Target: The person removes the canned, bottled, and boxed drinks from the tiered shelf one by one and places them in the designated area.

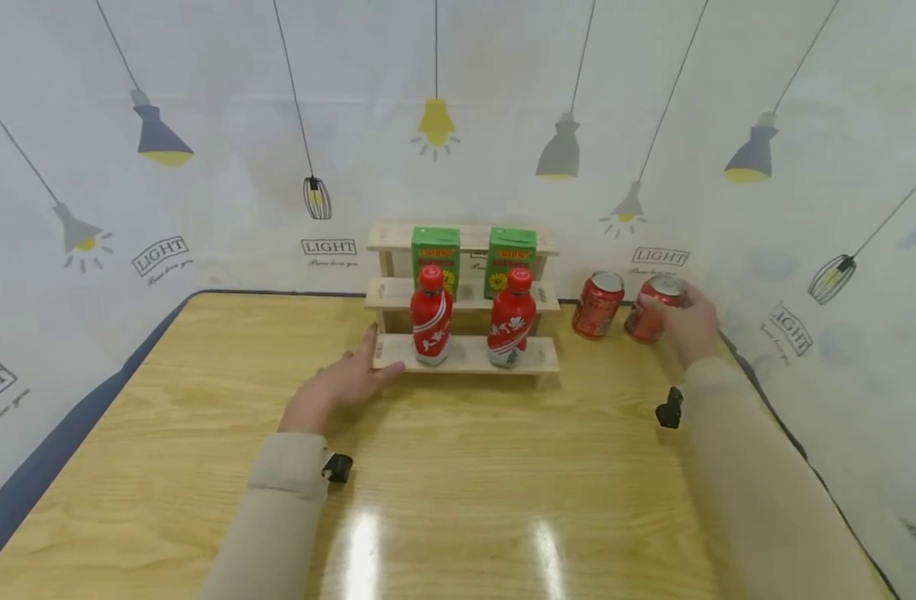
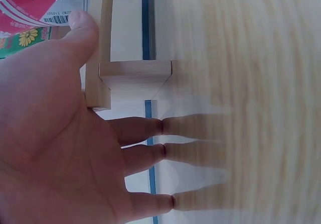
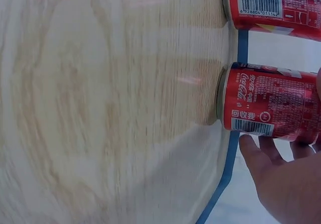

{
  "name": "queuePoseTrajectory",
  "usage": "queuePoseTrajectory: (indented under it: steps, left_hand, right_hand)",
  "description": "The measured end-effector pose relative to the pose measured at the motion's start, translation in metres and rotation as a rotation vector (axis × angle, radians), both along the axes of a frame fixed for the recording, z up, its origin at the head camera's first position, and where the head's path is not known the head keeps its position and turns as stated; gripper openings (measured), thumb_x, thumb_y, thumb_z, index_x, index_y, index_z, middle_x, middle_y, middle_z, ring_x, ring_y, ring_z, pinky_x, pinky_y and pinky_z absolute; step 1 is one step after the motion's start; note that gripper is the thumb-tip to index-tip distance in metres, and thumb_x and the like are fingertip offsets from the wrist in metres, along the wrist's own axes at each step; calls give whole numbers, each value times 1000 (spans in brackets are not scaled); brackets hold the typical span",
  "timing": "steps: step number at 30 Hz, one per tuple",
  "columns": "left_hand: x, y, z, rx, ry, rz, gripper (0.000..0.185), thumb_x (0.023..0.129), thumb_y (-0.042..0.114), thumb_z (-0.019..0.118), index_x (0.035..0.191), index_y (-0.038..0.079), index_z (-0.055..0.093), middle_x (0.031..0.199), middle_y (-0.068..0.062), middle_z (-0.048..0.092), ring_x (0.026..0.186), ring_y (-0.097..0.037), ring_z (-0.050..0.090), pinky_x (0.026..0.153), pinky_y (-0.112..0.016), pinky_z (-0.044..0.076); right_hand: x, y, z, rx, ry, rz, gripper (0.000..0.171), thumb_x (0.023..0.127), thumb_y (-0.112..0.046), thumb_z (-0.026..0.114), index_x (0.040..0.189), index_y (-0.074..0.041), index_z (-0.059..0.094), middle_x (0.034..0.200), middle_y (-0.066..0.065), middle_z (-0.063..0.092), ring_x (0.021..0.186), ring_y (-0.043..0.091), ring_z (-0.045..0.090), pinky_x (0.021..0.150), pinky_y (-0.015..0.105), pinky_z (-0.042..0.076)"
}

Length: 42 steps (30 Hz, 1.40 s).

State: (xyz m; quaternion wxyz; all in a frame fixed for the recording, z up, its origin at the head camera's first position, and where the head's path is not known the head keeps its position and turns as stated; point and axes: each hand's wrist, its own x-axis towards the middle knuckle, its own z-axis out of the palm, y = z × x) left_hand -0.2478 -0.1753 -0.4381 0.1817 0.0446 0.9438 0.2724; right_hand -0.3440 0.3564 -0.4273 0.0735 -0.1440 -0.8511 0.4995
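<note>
My right hand [image 1: 692, 327] holds a red Coca-Cola can [image 1: 645, 321] around its upper part at the table's far right. In the right wrist view the fingers lie along one side of this can [image 3: 273, 103]; its base is close over the tabletop. A second red can [image 1: 598, 307] stands just left of it. My left hand [image 1: 345, 379] is at the left end of a three-step wooden rack [image 1: 468, 354], fingers spread and straight. The left wrist view shows its thumb [image 2: 84, 33] over the lowest step's front edge and fingertips touching the table.
Two red bottles [image 1: 432, 321] stand on the rack's lowest step. Behind them, two green cartons [image 1: 437, 243] stand on the middle step. The wooden table [image 1: 458, 467] meets a lamp-printed wall covering [image 1: 240, 167] at the back and sides.
</note>
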Motion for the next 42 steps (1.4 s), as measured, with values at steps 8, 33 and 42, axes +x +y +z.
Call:
queuePoseTrajectory:
  steps: [8, 33, 42]
  left_hand:
    - [-2, 1, -1, -9, 0, 6, 105, 100, 84, 32, 170, 25, -18, 177, -21, 18, 164, -50, 11, 128, -78, 6]
    - [-1, 2, 2, 2, 5, -7, 108, 100, 82, 35, 170, 17, -17, 177, -21, 16, 164, -52, 8, 126, -80, 0]
    - [0, 1, 0, -5, 22, -6, 109, 100, 83, 34, 171, 17, -16, 176, -22, 18, 163, -52, 10, 126, -81, 1]
  right_hand:
    - [5, 11, 40, 290, -84, 166, 114, 96, -71, 64, 171, -5, 9, 175, 29, 19, 160, 55, 23, 129, 71, 26]
    - [12, -169, 160, 42, 6, 515, 81, 103, -52, 66, 167, -15, 34, 171, 15, 39, 151, 37, 51, 127, 53, 42]
    - [17, -184, 136, 55, -29, 561, 79, 102, -51, 68, 165, -16, 37, 171, 14, 41, 142, 38, 58, 127, 57, 41]
